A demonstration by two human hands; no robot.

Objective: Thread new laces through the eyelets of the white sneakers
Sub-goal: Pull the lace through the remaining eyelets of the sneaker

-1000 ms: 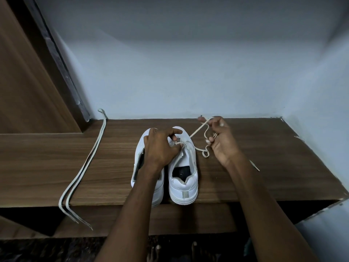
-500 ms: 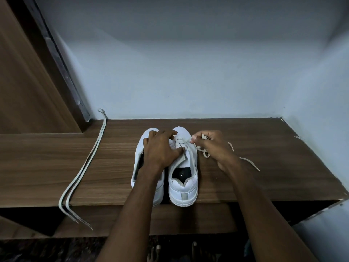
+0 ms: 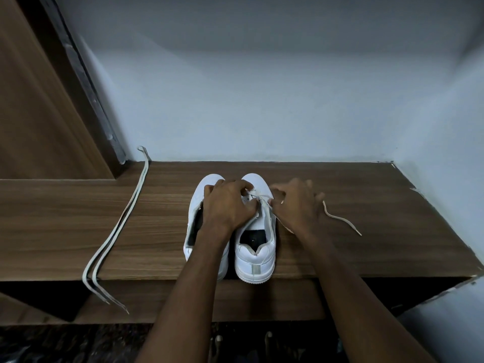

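1. White sneakers: a pair in smooth, leather-like material with rounded toes stands side by side at the middle of the worktop's near edge, heels toward the person. The right sneaker (image 3: 255,247) shows a dark insole and a grey heel tab; the left sneaker (image 3: 195,218) is partly hidden by the forearm.
2. Lace (image 3: 340,218): flat, off-white, crossing the right sneaker's upper eyelets. Its free end trails across the worktop toward the right edge.
3. Left hand (image 3: 227,205): lies over the gap between the two sneakers, fingers curled and pinching the lace at the right sneaker's eyelet area.
4. Right hand (image 3: 296,203): just right of the right sneaker, fingers curled and pinching the lace beside the eyelets.
5. Spare lace (image 3: 123,224): doubled, running from the far left corner over the near edge, its ends hanging.
6. Worktop (image 3: 366,258): brown wood-grain laminate, set against plain pale walls; a wooden panel (image 3: 34,113) stands at left.
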